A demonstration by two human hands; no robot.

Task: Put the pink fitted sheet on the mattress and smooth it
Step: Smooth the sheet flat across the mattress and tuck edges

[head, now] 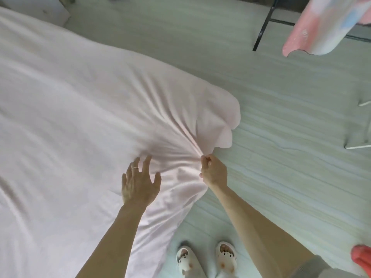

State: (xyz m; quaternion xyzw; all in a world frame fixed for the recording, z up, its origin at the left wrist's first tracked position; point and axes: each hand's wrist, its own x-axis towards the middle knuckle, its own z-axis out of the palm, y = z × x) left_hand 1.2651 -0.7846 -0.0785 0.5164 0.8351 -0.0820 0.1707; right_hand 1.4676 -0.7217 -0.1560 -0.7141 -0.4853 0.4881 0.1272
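Sheet (70,117), pink, lies spread across the left of the scene and covers the mattress, which is hidden beneath it. Its right corner is loose and gathered into radiating folds, with a flap hanging out over the floor (281,137).

Right hand (214,171): fingers curled, pinching the gathered fabric at the corner.

Left hand (139,185): flat, fingers spread, palm down on the sheet just left of the gather. A ring (134,168) is on one finger.

Near edge: two white slippers (225,257) on the floor beside the bed. Far right: a black frame (265,23) and a patterned cloth (325,27). Near right corner: a red item (362,257), partly cut off.
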